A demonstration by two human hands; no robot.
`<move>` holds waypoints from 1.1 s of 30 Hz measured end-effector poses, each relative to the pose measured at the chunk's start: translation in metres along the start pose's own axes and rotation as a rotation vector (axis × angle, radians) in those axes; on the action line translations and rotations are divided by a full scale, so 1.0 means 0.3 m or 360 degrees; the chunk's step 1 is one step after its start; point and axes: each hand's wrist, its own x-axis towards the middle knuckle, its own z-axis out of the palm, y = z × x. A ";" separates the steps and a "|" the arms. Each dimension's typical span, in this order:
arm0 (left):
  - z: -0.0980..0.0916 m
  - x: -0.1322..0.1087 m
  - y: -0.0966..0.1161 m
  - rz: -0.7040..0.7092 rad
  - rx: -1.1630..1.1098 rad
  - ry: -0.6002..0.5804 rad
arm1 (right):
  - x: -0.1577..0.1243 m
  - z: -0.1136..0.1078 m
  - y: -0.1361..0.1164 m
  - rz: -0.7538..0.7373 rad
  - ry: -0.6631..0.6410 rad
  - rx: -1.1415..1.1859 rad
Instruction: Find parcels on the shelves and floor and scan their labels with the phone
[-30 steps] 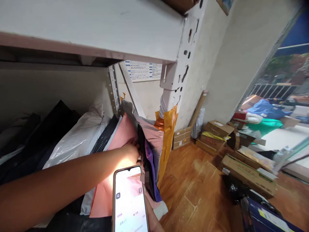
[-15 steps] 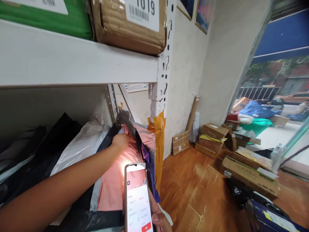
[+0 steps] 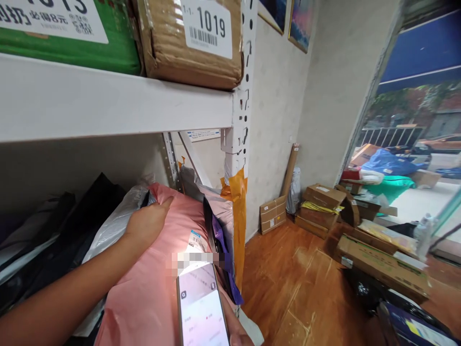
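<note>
My left hand [image 3: 149,223] grips the upper left edge of a pink plastic mailer bag [image 3: 126,302], one finger stretched along its top. This bag leans among other mailers on the lower shelf, and a white label [image 3: 196,240] with a barcode shows on it. My right hand [image 3: 236,327], mostly cut off by the lower edge, holds a smartphone [image 3: 201,307] in front of the bag. The phone's screen is lit, and a bright light falls on the pink plastic near its top end. To the left of the pink bag stands a white mailer bag [image 3: 108,223].
A white shelf beam [image 3: 115,103] runs above my hands, bearing a brown box [image 3: 196,67] and a green parcel [image 3: 75,53]. Orange tape [image 3: 238,211] wraps the shelf post. Cardboard boxes [image 3: 322,199] and a long carton [image 3: 382,262] lie on the wooden floor.
My left hand has moved left, drawing the pink bag's top with it, so more of the bag and its label show. The phone has moved slightly down and left.
</note>
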 end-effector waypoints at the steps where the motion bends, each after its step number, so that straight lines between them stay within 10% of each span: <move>1: 0.004 0.001 0.001 0.0009 -0.0006 0.0014 | 0.017 0.017 0.000 -0.0035 0.0016 0.0003; 8: 0.020 0.008 0.001 0.0025 0.0020 0.0064 | 0.101 0.035 0.026 -0.0456 0.0152 -0.0253; 33: 0.030 0.018 -0.006 0.0014 0.0054 0.0039 | 0.037 0.104 0.006 -0.0520 0.0270 -0.0169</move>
